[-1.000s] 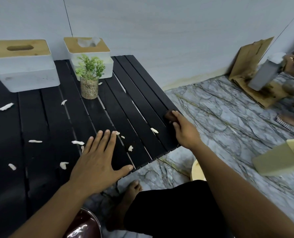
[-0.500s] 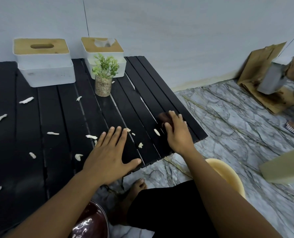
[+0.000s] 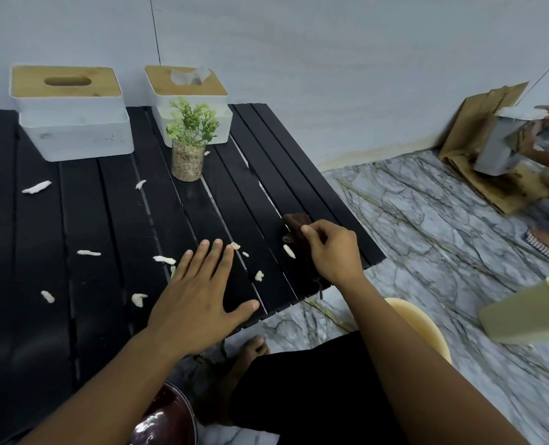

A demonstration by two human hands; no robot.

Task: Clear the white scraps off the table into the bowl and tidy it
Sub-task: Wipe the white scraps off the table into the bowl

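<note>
Several white scraps (image 3: 164,259) lie scattered over the black slatted table (image 3: 84,226). My left hand (image 3: 199,293) rests flat on the table near its front edge, fingers straight, with scraps just beyond the fingertips. My right hand (image 3: 334,252) grips a dark brown cloth (image 3: 295,224) on the table's right part, beside a scrap (image 3: 288,251). A cream bowl (image 3: 424,326) stands on the floor below the table's right corner, partly hidden by my right arm. A dark glossy bowl (image 3: 167,422) shows at the bottom, under my left arm.
Two white tissue boxes with wooden lids (image 3: 71,114) (image 3: 189,91) and a small potted plant (image 3: 188,146) stand at the table's back. On the marble floor at the right sit a cream bin (image 3: 530,313) and cardboard (image 3: 478,149). Another person's hands hold a grey box (image 3: 504,146).
My right hand has slid the cloth from the table's right edge inward toward the scraps. My left hand stays flat in place. The view has shifted right and down, showing more of the cream bowl.
</note>
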